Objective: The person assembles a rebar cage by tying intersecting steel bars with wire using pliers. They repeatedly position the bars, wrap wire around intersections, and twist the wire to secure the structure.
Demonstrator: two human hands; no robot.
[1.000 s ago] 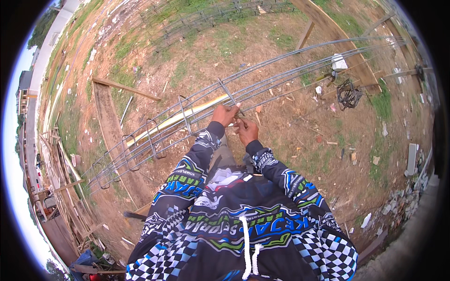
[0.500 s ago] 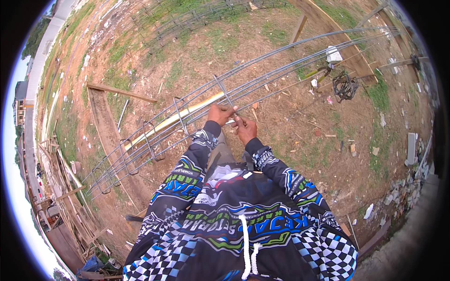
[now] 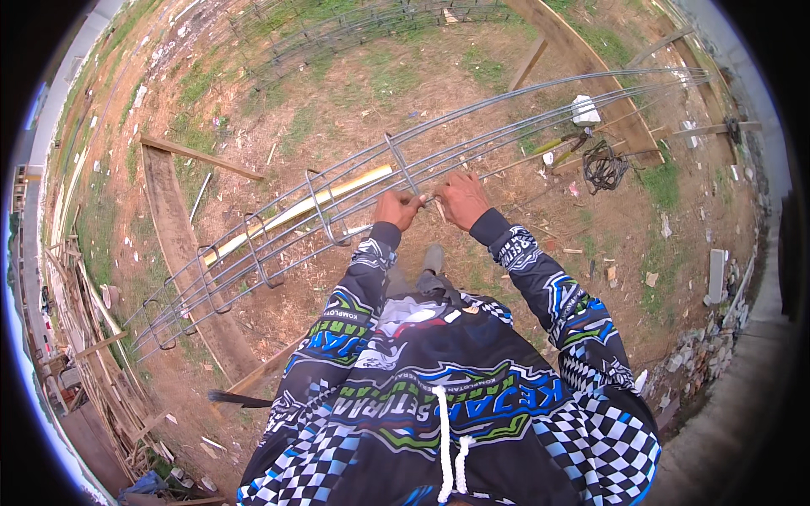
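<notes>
A long rebar cage [image 3: 498,125] of grey steel rods slants across the ground in front of me, with several bent wire stirrups around its left part. My left hand [image 3: 399,209] is closed at the near rod, just below a stirrup [image 3: 402,164], thumb and forefinger pinched together. Right beside it, my right hand [image 3: 462,201] has its back turned up and its fingers curled down at the same rod. The fingertips of both hands nearly meet; whatever is between them is too small to make out. A pale yellow strip [image 3: 299,212] lies lengthwise inside the cage.
Wooden planks [image 3: 177,228] support the cage at left, and another board [image 3: 620,97] stands at right. Near that board are a coil of dark wire [image 3: 604,167], a yellow-handled tool [image 3: 561,144] and a white block [image 3: 584,110]. Stacked timber [image 3: 84,337] lies far left.
My right hand has turned over, back upward, and shifted slightly right and up. My left hand stays pinched at the rod. The view has tilted a little, and a shoe now shows below.
</notes>
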